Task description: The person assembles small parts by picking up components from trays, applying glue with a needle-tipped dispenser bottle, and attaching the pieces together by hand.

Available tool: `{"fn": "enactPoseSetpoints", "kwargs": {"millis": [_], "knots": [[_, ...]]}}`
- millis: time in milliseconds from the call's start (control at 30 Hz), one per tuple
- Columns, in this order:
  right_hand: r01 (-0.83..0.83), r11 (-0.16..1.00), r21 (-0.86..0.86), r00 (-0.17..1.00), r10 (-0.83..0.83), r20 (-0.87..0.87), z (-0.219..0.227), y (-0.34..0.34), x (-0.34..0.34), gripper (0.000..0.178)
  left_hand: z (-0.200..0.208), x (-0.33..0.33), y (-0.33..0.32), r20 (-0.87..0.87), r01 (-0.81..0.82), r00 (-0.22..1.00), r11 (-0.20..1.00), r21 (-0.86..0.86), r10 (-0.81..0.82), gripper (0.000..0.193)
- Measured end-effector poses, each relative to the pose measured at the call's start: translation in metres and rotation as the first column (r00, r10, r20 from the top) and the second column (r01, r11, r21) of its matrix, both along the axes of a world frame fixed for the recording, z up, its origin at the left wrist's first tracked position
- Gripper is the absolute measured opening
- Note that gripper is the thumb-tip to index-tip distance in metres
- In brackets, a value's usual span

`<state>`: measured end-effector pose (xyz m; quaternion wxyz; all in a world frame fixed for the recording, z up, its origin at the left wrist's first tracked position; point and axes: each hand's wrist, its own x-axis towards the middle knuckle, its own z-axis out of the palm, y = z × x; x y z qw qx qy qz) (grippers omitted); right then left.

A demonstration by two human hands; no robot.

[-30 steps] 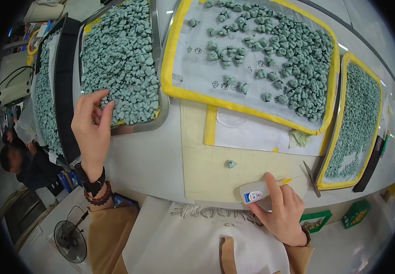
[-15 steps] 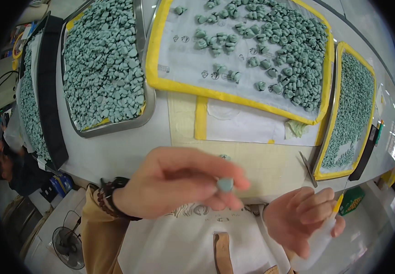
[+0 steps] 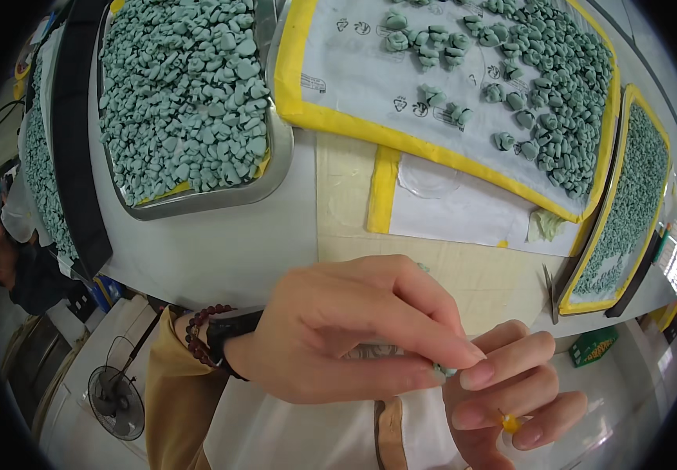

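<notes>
My left hand (image 3: 338, 337) is close under the camera, its fingertips pinched on a small green piece (image 3: 445, 370). My right hand (image 3: 510, 392) sits just beside and below it, fingers curled, touching the left fingertips. A small tool with a yellow tip (image 3: 507, 423) shows between the right fingers; most of it is hidden. A bead bracelet and a dark band circle my left wrist.
A metal tray (image 3: 197, 205) heaped with green pieces stands at the back left. A yellow-edged tray (image 3: 330, 117) with a white sheet holds more, another tray (image 3: 589, 294) is at the right. A beige mat (image 3: 479, 274) covers the table. A person (image 3: 9, 266) and a fan (image 3: 115, 395) are at the left.
My left hand left the metal tray and came in front of my body with a small green piece. My right hand rose from the table edge to meet it.
</notes>
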<state>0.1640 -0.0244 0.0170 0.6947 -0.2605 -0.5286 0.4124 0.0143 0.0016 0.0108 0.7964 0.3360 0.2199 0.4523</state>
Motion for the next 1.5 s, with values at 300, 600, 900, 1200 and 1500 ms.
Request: {"fn": "enactPoseSetpoints", "kwargs": {"millis": [300, 600, 900, 1200, 1500], "knots": [[0.024, 0.985, -0.173, 1.000, -0.025, -0.001, 0.002, -0.005, -0.008, 0.028, 0.005, -0.004, 0.003, -0.107, -0.031, 0.994, 0.999, 0.034, 0.034, 0.022], [-0.004, 0.946, -0.324, 0.973, 0.078, 0.216, 0.032, -0.012, 0.008, 0.024, 0.005, -0.002, 0.001, -0.105, -0.122, 0.985, 0.985, 0.123, 0.135, 0.019], [0.027, 0.890, -0.454, 0.910, 0.166, 0.380, 0.030, -0.020, 0.011, 0.025, 0.005, -0.007, 0.001, -0.132, -0.060, 0.989, 0.998, 0.022, 0.063, 0.021], [-0.003, 0.993, -0.118, 0.953, 0.038, 0.301, 0.011, 0.005, 0.001, 0.045, 0.004, -0.002, -0.005, -0.142, -0.157, 0.975, 0.982, 0.109, 0.172, 0.022], [-0.016, 1.000, 0.010, 0.981, 0.014, 0.192, 0.010, 0.009, 0.001, 0.049, 0.012, 0.011, -0.003, -0.184, -0.284, 0.922, 0.918, 0.276, 0.341, 0.024]]}}
